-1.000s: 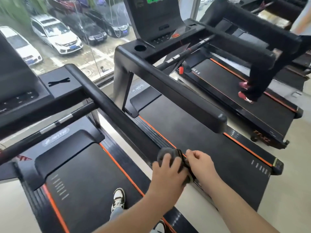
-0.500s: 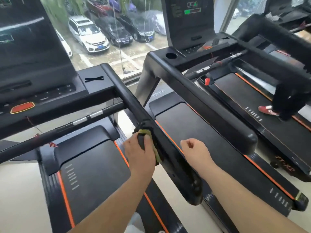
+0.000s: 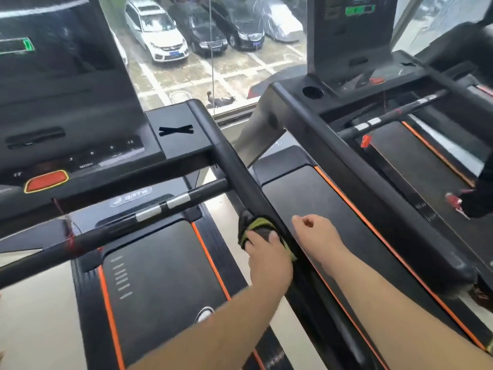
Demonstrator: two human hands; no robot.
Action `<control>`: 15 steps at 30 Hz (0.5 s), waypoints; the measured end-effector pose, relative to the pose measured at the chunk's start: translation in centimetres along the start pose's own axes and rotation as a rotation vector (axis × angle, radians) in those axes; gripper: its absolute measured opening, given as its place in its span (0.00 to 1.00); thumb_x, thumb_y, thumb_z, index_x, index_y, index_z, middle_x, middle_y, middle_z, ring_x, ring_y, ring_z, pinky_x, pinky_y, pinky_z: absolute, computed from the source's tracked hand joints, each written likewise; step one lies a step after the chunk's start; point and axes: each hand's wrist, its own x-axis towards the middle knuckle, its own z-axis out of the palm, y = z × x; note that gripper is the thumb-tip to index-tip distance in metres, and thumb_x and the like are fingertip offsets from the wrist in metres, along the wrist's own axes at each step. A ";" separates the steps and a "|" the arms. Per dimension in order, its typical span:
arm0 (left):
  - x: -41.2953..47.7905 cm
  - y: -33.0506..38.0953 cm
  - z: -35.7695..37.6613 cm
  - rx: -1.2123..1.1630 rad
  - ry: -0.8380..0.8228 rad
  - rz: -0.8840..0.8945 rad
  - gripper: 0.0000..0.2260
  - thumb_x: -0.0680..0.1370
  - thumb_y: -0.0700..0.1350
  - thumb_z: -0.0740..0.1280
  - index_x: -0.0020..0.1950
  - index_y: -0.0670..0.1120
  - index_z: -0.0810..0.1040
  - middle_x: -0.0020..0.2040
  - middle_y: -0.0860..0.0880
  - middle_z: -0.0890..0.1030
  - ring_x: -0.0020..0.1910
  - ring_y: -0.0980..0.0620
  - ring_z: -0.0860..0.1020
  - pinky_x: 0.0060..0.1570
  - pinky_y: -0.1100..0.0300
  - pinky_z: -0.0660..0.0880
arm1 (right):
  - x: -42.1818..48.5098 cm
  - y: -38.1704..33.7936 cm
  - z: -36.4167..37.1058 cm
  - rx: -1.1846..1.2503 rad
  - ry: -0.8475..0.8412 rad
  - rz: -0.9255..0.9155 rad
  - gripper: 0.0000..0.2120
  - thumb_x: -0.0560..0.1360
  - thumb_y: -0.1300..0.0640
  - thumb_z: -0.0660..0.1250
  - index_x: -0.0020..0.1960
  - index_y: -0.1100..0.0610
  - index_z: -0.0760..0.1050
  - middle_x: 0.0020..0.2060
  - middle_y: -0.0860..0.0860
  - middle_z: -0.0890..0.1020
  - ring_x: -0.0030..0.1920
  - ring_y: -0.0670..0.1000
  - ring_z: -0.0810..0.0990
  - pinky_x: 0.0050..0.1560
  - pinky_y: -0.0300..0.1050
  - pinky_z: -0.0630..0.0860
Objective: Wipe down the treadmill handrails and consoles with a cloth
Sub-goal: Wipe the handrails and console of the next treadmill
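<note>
A dark cloth with a yellow-green edge is wrapped round the black right handrail of the near treadmill, about halfway along it. My left hand grips the cloth against the rail, fingers curled over the top. To the right of the rail, my right hand hovers with fingers curled and holds nothing. The near treadmill's console, with a red stop button, fills the upper left. A crossbar with silver sensor plates runs under it.
A second treadmill stands to the right, with its own handrail, console and cup hole. On a third belt at far right are a person's red shoes. A window ahead looks down on parked cars.
My left hand has slid the cloth forward up the handrail, away from its end. My right hand let go of the cloth and now hovers beside the rail. The view has moved closer to the console.
</note>
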 end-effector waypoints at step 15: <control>2.4 -0.8 -1.6 0.081 -0.046 -0.002 0.28 0.85 0.58 0.54 0.81 0.46 0.55 0.75 0.39 0.63 0.69 0.36 0.71 0.69 0.43 0.69 | 5.1 0.8 1.8 0.063 -0.106 0.097 0.34 0.74 0.32 0.59 0.40 0.65 0.78 0.29 0.50 0.76 0.33 0.52 0.74 0.40 0.52 0.76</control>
